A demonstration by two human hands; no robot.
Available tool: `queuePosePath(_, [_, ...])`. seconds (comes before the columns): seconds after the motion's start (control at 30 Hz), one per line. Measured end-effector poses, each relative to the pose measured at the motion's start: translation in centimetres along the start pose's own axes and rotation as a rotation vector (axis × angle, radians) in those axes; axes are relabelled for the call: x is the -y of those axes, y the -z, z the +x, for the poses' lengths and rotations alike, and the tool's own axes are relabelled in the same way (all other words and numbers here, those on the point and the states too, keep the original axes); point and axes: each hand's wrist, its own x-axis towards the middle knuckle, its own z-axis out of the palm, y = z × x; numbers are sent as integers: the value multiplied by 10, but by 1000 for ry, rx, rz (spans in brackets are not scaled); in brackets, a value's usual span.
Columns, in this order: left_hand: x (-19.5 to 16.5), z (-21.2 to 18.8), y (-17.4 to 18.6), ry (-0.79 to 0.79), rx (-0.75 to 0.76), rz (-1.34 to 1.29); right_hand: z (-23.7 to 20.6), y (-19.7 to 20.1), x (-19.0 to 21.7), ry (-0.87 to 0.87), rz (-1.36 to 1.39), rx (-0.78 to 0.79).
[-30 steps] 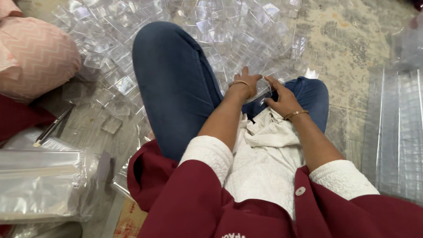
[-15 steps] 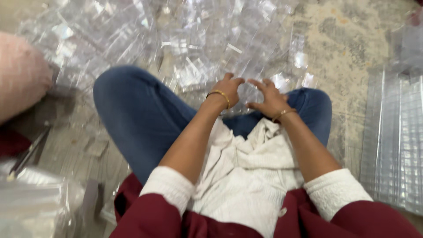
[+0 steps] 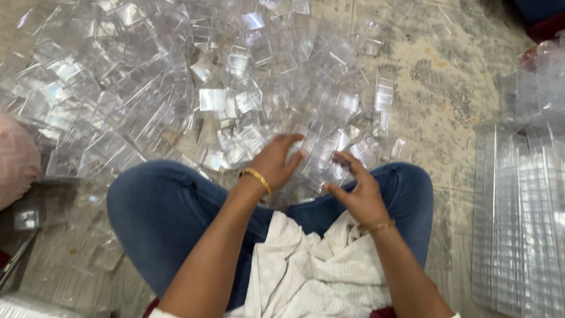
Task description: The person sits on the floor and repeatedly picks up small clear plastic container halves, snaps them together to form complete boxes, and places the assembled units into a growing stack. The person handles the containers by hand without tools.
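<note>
Both hands have moved from the lap out to the clear boxes [image 3: 235, 100] heaped on the floor [image 3: 435, 76], left hand [image 3: 275, 162] open on them, right hand [image 3: 358, 191] open with fingers curled, beside stacked trays [image 3: 524, 218].

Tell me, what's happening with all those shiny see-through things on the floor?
A person in blue jeans sits cross-legged on the floor, looking down at a big heap of small clear plastic boxes. The left hand and the right hand both reach into the near edge of the heap, fingers spread, touching the clear pieces there. Whether either hand holds one firmly is hard to tell. Stacks of clear plastic trays lie on the right.
</note>
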Motion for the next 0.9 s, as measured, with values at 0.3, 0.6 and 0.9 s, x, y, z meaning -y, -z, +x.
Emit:
queuePosePath(0.3, [-30,-48,-1,364,313,-97,-9,1,6,-273,603,348])
queuePosePath(0.6, [-18,-19,-18,498,-52,-560,29,19,-35,-83,-606,-87])
queuePosePath(0.9, [-2,-24,-22,299,-203,-313,24,32,-36,-328,-348,-183])
